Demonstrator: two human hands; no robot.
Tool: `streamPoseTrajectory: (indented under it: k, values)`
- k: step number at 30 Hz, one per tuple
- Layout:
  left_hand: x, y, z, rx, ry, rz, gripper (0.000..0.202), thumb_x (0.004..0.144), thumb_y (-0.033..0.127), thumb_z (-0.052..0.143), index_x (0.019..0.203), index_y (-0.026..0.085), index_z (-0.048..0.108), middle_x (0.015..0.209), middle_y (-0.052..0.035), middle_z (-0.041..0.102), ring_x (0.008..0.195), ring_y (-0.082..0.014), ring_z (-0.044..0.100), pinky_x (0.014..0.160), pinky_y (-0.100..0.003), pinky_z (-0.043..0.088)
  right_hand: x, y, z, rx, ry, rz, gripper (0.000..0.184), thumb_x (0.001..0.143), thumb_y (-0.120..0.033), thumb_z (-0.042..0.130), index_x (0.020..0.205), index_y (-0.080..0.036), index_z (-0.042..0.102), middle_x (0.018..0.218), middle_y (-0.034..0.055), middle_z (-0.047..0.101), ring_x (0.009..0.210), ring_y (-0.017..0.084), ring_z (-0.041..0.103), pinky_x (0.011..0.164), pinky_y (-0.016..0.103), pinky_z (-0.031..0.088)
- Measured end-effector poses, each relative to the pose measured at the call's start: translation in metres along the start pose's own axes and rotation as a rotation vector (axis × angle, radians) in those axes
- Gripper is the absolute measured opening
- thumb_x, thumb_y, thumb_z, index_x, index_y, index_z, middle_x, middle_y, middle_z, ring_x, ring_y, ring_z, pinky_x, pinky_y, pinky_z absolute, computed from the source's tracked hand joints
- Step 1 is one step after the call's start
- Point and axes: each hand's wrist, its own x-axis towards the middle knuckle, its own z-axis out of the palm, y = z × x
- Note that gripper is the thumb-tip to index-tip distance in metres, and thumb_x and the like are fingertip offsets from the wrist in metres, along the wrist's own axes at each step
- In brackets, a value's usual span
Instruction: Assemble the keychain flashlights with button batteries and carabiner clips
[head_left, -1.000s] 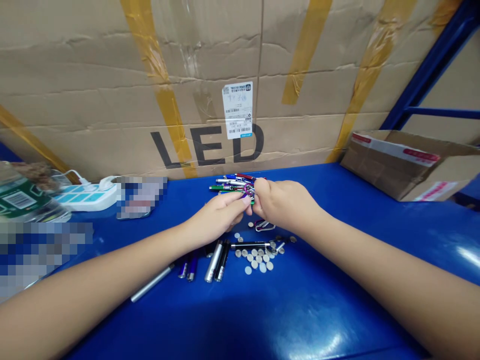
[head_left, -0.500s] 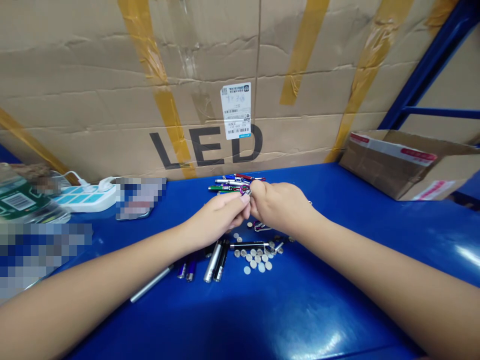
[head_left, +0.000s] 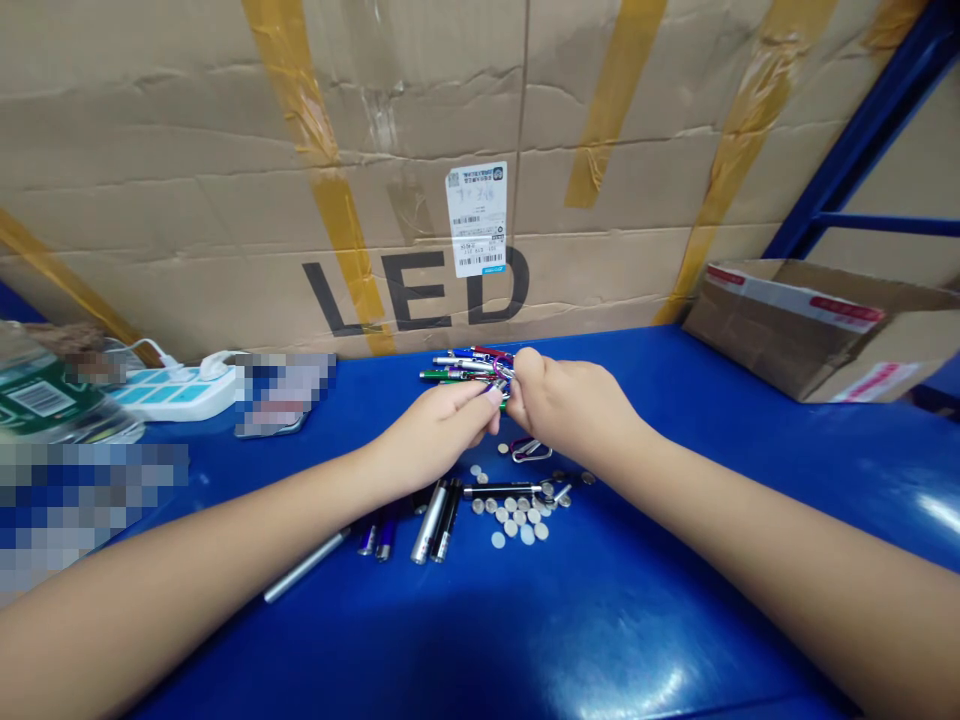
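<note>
My left hand (head_left: pixel 442 425) is closed, thumb pressed on the silver end of a small penlight (head_left: pixel 495 386) whose body is mostly hidden in the fingers. Touching it from the right, my right hand (head_left: pixel 566 400) is closed on a purple carabiner clip (head_left: pixel 498 367), only partly visible. Behind both hands lies a pile of coloured penlights (head_left: pixel 454 364) in green, silver, blue and red. Below the hands rests another carabiner (head_left: pixel 532 452). Several button cells (head_left: pixel 517 518) are scattered around a black penlight (head_left: pixel 501 491).
Silver and black penlight tubes (head_left: pixel 430 525) lie left of the cells, near a thin silver tube (head_left: pixel 306 567). At left are a power strip (head_left: pixel 180 390), a blurred phone (head_left: pixel 281 395) and a bottle (head_left: pixel 52 395). An open cardboard box (head_left: pixel 787 325) stands right; a large carton (head_left: pixel 420 120) backs the table.
My hands have drawn slightly apart, the right one shifting a little right. The purple clip sits a bit higher, and more of the carabiner on the table shows.
</note>
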Motion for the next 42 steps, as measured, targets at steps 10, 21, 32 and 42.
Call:
streamPoseTrajectory:
  k: [10, 21, 32, 42]
  values:
    - [0.002, -0.003, 0.003, 0.023, 0.073, 0.011, 0.032, 0.091, 0.038, 0.039, 0.068, 0.018, 0.049, 0.054, 0.0054, 0.038, 0.05, -0.0103, 0.033, 0.051, -0.023, 0.029, -0.001, -0.005, 0.002, -0.01, 0.02, -0.029, 0.027, 0.089, -0.026, 0.03, 0.084, -0.013, 0.052, 0.064, 0.0104, 0.064, 0.055, 0.02, 0.061, 0.046, 0.028, 0.014]
    - [0.013, -0.004, -0.019, 0.003, -0.046, -0.135, 0.03, 0.092, 0.042, 0.038, 0.076, 0.019, 0.05, 0.049, 0.0072, 0.031, 0.042, -0.009, 0.027, 0.043, -0.022, 0.023, 0.002, 0.01, 0.0, -0.013, -0.135, -0.121, 0.03, 0.093, -0.027, 0.027, 0.095, -0.012, 0.053, 0.069, 0.0107, 0.067, 0.058, 0.021, 0.061, 0.049, 0.029, 0.015]
    - [0.036, -0.038, -0.047, 0.74, 0.124, 0.263, 0.026, 0.092, 0.026, 0.05, 0.116, 0.019, 0.058, 0.113, -0.0063, 0.067, 0.103, -0.0202, 0.061, 0.091, -0.033, 0.045, 0.013, 0.036, 0.021, 0.151, -0.185, -0.167, 0.022, 0.096, -0.027, 0.035, 0.097, -0.018, 0.056, 0.093, 0.0062, 0.065, 0.073, 0.017, 0.06, 0.051, 0.028, 0.023]
    - [0.048, -0.062, -0.054, 0.89, 0.191, 0.29, 0.022, 0.089, 0.023, 0.053, 0.107, 0.017, 0.064, 0.105, -0.0077, 0.065, 0.101, -0.0224, 0.059, 0.092, -0.038, 0.045, 0.018, 0.033, 0.036, 0.122, -0.156, -0.165, 0.026, 0.093, -0.023, 0.042, 0.102, -0.023, 0.066, 0.094, 0.0068, 0.061, 0.079, 0.019, 0.056, 0.053, 0.028, 0.023]
